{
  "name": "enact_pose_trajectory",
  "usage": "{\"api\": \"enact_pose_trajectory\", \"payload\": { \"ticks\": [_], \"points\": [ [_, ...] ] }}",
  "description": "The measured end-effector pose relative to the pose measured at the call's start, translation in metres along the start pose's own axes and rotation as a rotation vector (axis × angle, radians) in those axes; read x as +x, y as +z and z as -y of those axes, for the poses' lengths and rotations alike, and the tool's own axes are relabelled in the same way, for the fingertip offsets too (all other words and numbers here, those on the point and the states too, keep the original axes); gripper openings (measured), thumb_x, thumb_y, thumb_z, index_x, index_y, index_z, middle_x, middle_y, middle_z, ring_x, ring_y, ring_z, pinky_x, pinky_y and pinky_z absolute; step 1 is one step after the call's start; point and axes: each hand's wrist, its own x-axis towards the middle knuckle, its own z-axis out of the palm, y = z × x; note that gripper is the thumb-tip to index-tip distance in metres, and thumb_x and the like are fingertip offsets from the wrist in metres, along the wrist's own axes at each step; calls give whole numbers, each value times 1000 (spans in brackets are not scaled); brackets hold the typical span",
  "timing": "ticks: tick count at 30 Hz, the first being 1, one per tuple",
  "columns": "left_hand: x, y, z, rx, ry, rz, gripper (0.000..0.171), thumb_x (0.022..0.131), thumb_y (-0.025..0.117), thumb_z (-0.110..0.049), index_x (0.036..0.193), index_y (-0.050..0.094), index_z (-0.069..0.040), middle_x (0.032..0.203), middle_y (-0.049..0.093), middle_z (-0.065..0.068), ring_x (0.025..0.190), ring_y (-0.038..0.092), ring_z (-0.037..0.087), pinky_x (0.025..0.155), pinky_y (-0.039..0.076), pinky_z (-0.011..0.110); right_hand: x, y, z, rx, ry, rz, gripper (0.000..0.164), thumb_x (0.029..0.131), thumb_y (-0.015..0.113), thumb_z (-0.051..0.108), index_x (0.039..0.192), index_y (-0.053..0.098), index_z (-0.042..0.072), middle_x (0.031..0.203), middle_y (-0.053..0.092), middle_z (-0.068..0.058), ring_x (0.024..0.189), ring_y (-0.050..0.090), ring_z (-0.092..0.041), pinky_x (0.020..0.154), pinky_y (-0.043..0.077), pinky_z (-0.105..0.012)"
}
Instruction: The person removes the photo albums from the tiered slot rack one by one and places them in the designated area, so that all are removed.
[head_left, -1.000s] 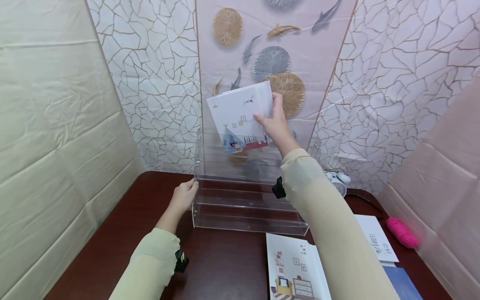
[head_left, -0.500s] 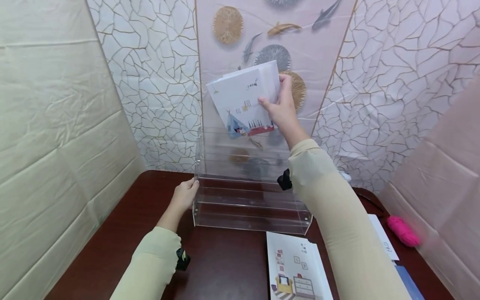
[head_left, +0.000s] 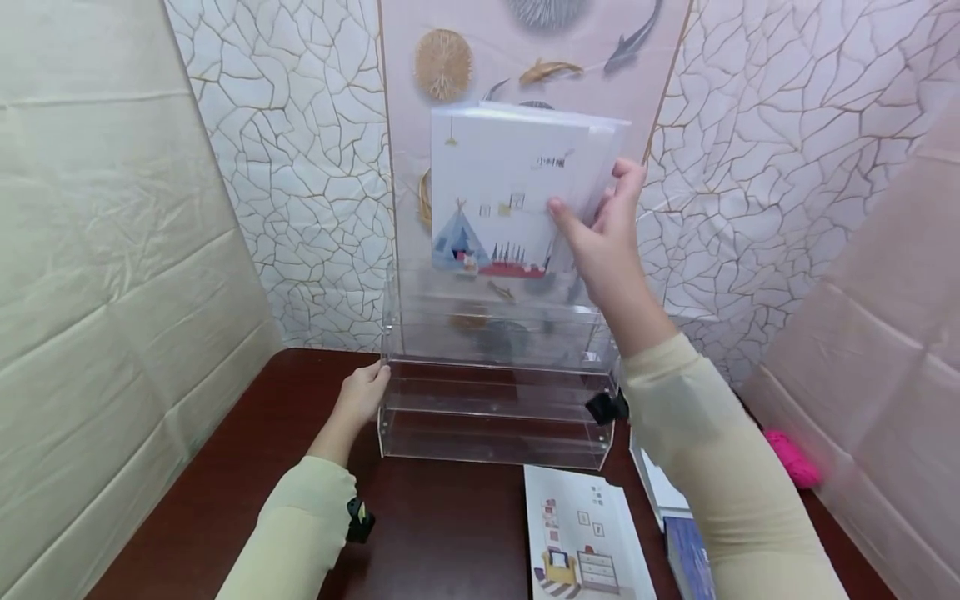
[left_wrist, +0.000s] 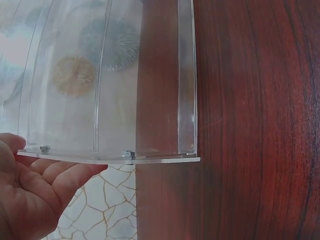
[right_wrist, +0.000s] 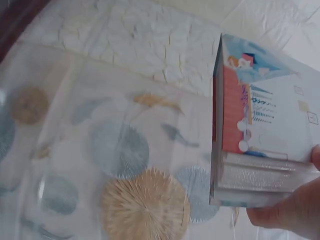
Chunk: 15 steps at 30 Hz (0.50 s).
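My right hand (head_left: pixel 611 242) holds a white photo album (head_left: pixel 495 183) up above a clear acrylic tiered rack (head_left: pixel 495 448). The cover shows a blue tent and a red strip. In the right wrist view, the thumb and fingers of that hand (right_wrist: pixel 295 212) clasp the album (right_wrist: pixel 280 115) at its edge, and clear plastic leaves show between the covers. My left hand (head_left: pixel 362 392) grips the rack's left side. The left wrist view has the hand (left_wrist: pixel 35 195) with its thumb and fingers on opposite faces of the side panel (left_wrist: pixel 165 161), near metal screws.
Another white album (head_left: pixel 588 533) with a furniture picture lies on the dark red table (head_left: pixel 427 517) in front of the rack. To the right are a white book (head_left: pixel 663 492), a blue book (head_left: pixel 686 554) and a pink yarn ball (head_left: pixel 793 458), partly hidden by my right sleeve.
My right hand has raised the album and moved it right, turning it from tilted to nearly level. The left hand keeps its grip on the rack.
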Motion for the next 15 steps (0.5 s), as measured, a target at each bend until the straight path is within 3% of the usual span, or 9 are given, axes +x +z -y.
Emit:
{"api": "enact_pose_trajectory", "payload": {
  "ticks": [5,10,13,15],
  "points": [
    [-1,0,1,7,6,-14,47,100,37,-28,139,43,-1,136,45,18,122,44,36,103,34,49,-44,-4,-8,-56,24,24,51,88,63,7,122,26,17,118,56,-16,102,60,-31,84,52,-42],
    [0,0,1,-15,-12,-4,48,100,37,-28,139,42,-1,136,44,19,115,50,36,89,48,45,-88,-1,-38,-90,85,16,52,89,62,6,123,24,13,116,56,-17,97,61,-31,78,54,-40],
    [-1,2,1,-33,-26,6,49,100,37,-28,140,41,-1,136,44,20,110,53,36,73,55,42,-116,1,-62,-86,164,5,51,89,60,1,123,22,9,115,54,-16,95,60,-31,76,55,-40],
    [-1,5,0,-36,-24,10,49,100,38,-28,140,41,-1,136,44,20,109,53,37,73,54,43,-134,2,-78,-84,239,-7,51,89,58,-1,123,22,7,115,52,-16,95,58,-32,75,55,-41]
  ]
}}
